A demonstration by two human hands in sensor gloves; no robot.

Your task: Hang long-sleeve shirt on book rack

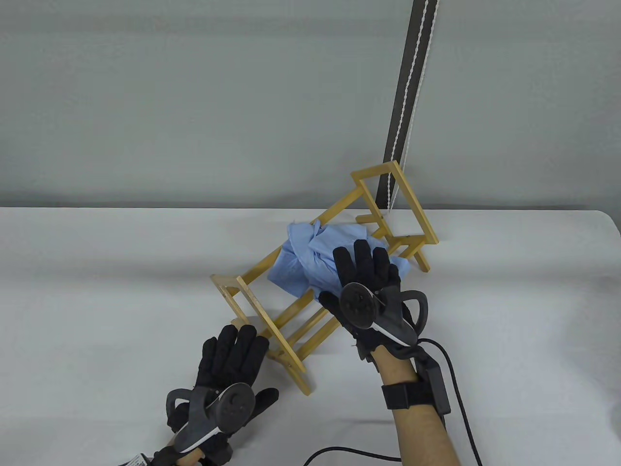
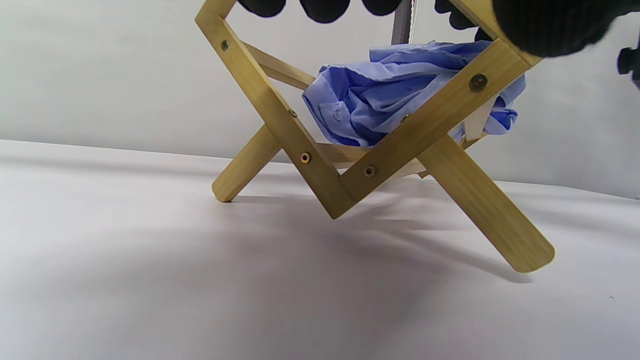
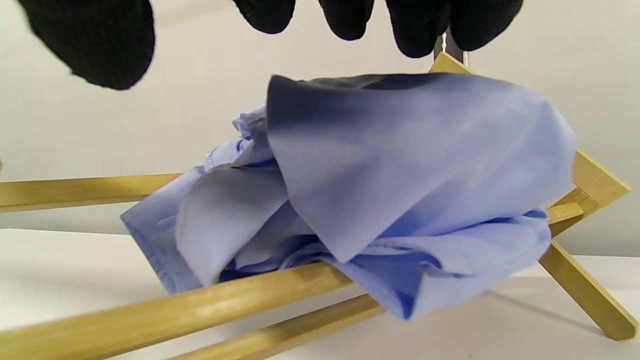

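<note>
A crumpled light-blue long-sleeve shirt (image 1: 301, 262) lies bunched in the cradle of the wooden book rack (image 1: 335, 209), which stands diagonally on the white table. My right hand (image 1: 356, 272) is open, its fingers spread over the shirt's near right side. In the right wrist view its fingertips (image 3: 345, 20) hang just above the shirt (image 3: 400, 175), which drapes over the rack's front rail (image 3: 175, 310). My left hand (image 1: 233, 354) is open and empty, flat beside the rack's near end. The left wrist view shows that X-shaped end frame (image 2: 280, 105) with the shirt (image 2: 380, 100) behind it.
A dark strip with a white bead cord (image 1: 402, 107) hangs on the wall behind the rack's far end. A black cable (image 1: 451, 369) trails from my right wrist. The white table (image 1: 97, 291) stretches wide to the left and right.
</note>
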